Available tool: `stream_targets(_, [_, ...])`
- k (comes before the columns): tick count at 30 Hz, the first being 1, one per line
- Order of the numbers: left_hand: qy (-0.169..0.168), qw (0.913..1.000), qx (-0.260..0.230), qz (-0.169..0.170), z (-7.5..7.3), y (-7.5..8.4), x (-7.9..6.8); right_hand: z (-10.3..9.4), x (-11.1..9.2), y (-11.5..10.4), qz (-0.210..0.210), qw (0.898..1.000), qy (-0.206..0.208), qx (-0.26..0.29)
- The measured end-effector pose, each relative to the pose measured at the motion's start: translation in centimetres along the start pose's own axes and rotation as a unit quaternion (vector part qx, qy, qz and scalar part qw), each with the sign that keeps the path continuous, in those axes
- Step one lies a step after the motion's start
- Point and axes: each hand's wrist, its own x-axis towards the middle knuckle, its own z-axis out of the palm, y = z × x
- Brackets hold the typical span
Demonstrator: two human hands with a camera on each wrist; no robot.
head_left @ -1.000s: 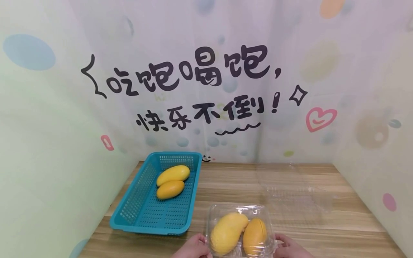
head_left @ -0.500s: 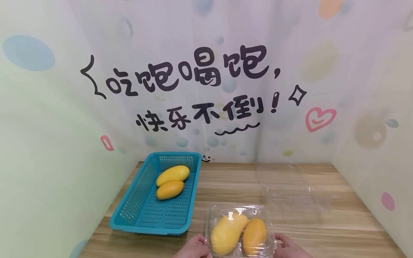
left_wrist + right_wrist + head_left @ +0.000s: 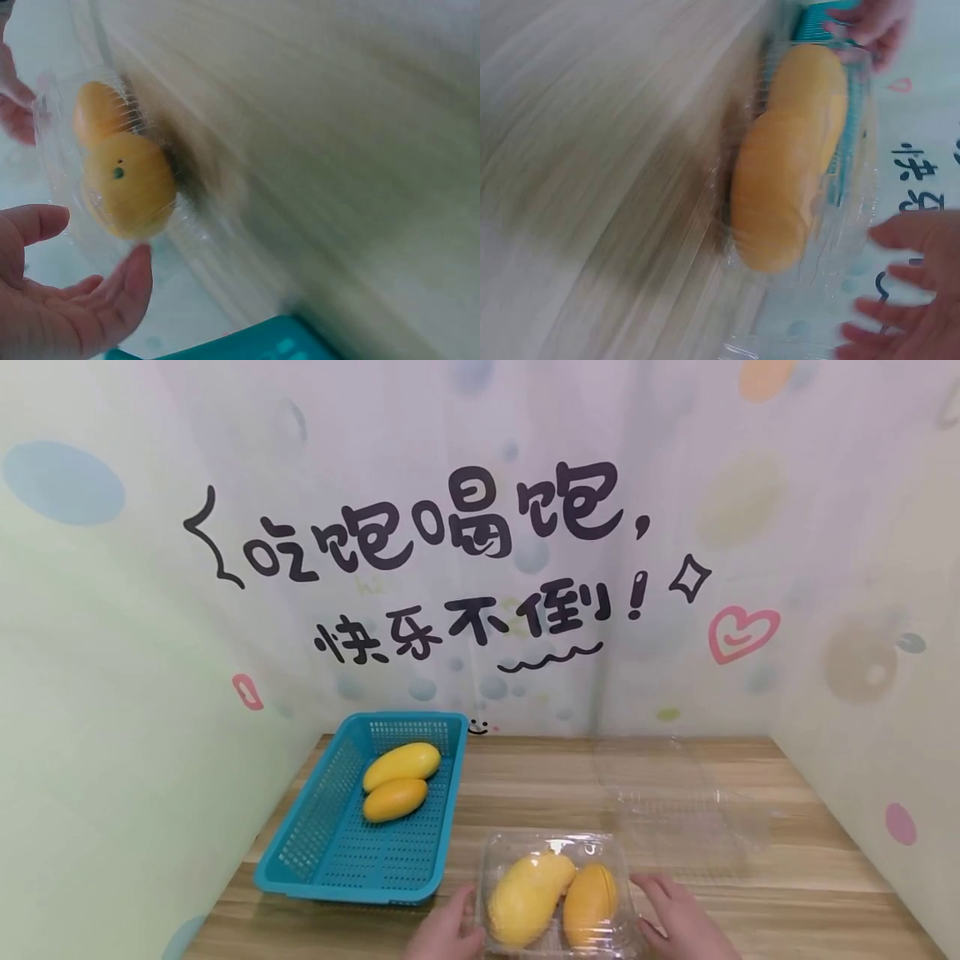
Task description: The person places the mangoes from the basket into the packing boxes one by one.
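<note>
A clear plastic clamshell box [image 3: 557, 847] stands near the table's front edge with its lid down. Inside lie a large yellow mango [image 3: 528, 902] and a smaller orange mango [image 3: 591, 906], side by side. My left hand [image 3: 447, 928] is at the box's left side; in the left wrist view its thumb and fingers [image 3: 131, 292] are spread apart close to the plastic. On the other side, my right hand [image 3: 684, 920] has its fingers loosely extended. The right wrist view shows those fingers [image 3: 885, 315] apart from the box wall, holding nothing.
To the left, a teal perforated basket [image 3: 300, 887] contains two more mangoes, one yellow [image 3: 402, 766] and one orange [image 3: 395, 800]. An opened clear plastic box [image 3: 682, 814] stands at the back right. Printed curtains [image 3: 480, 693] enclose the wooden table [image 3: 525, 777].
Both hands have loosened from the sides of the mango box. The right hand's fingers have spread and drawn away to the right. The box itself stays in place.
</note>
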Motion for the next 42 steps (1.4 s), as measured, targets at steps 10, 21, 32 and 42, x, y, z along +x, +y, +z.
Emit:
stream_targets(10, [0.107,0.9040,0.363,0.199,0.8,1.6,-0.3,2.9,1.1,-0.7,-0.241,0.942,0.156,-0.172])
stream_targets(21, [0.214,0.7743,0.553,0.222,0.1,3.4,3.1,3.4,4.1,-0.7,-0.186,0.947,0.141,-0.220])
stream_targets(32, [0.083,0.7566,0.647,0.039,-0.8,6.0,9.3,4.7,10.1,0.7,-0.170,0.924,0.159,-0.303])
stream_targets(42, [0.083,0.8117,0.577,-0.029,-2.2,6.6,15.1,4.5,14.8,1.4,-0.075,0.918,0.072,-0.383])
